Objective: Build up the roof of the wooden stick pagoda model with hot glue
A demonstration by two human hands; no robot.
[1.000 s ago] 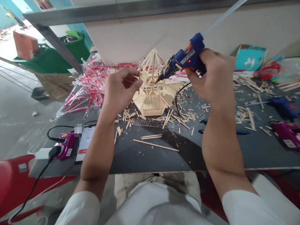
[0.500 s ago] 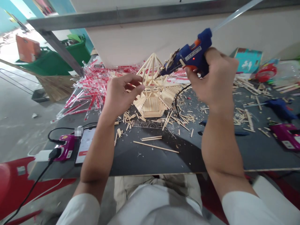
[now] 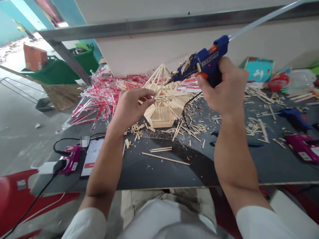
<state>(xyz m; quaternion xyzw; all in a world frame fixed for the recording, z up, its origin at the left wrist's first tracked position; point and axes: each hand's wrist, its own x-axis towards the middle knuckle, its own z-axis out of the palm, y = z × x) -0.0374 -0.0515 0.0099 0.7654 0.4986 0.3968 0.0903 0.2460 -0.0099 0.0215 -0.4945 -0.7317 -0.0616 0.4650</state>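
A small model of pale wooden sticks (image 3: 163, 116), with a pointed open frame above a slatted base, stands at the middle of the table. My left hand (image 3: 133, 104) is at its left side, thumb and fingertips pinched on the edge of the frame; whether a loose stick is between them I cannot make out. My right hand (image 3: 223, 86) grips a blue hot glue gun (image 3: 203, 61) with an orange trigger and a small red light. Wood scraps cling around its nozzle, which points down-left at the upper frame. A long clear glue stick (image 3: 261, 21) juts from its back.
Offcuts (image 3: 196, 127) litter the dark table (image 3: 154, 177), with a clear ruler (image 3: 159, 134) before the model. Red-and-clear plastic wrappers (image 3: 99, 96) heap at left. A phone (image 3: 92, 157) and purple power strip (image 3: 72, 159) lie front left. Another blue glue gun (image 3: 295, 118) rests at right.
The glue gun's nozzle has shifted slightly left along the upper frame. My left hand stays at the model's left side. The whole view has moved a little.
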